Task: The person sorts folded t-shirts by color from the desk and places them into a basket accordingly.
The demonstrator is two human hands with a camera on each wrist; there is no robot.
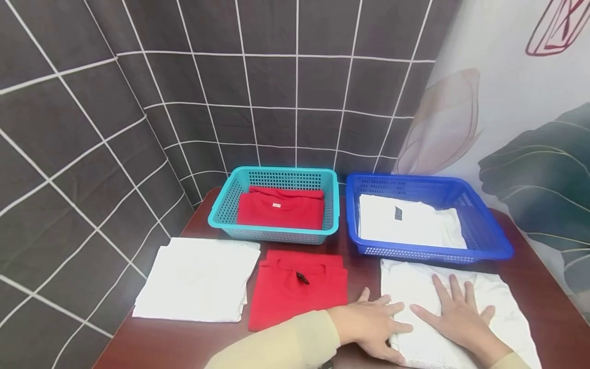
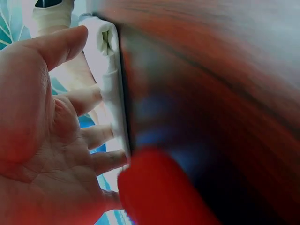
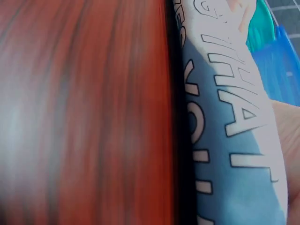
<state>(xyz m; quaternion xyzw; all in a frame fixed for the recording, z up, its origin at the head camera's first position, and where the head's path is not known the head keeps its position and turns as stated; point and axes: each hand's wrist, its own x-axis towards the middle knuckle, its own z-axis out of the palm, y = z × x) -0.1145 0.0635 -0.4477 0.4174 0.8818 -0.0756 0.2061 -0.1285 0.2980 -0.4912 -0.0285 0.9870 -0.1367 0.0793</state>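
A folded white T-shirt (image 1: 500,302) lies at the table's front right, and both hands are on it. The left hand (image 1: 371,324) rests at its left edge, fingers spread and pointing right over the cloth. In the left wrist view the palm of that left hand (image 2: 51,136) shows, with its fingers reaching to the white fold. My right hand (image 1: 461,315) lies flat on the middle of the shirt, fingers spread and pointing away. Outlined printed letters cover the side of the white T-shirt (image 3: 234,140) in the right wrist view, where only part of the right hand (image 3: 288,140) shows.
A folded red T-shirt (image 1: 295,302) lies left of the left hand, and a white folded stack (image 1: 198,282) is farther left. Behind stand a teal basket (image 1: 272,236) holding red clothing and a blue basket (image 1: 415,252) holding white clothing. The table (image 1: 175,343) is dark wood.
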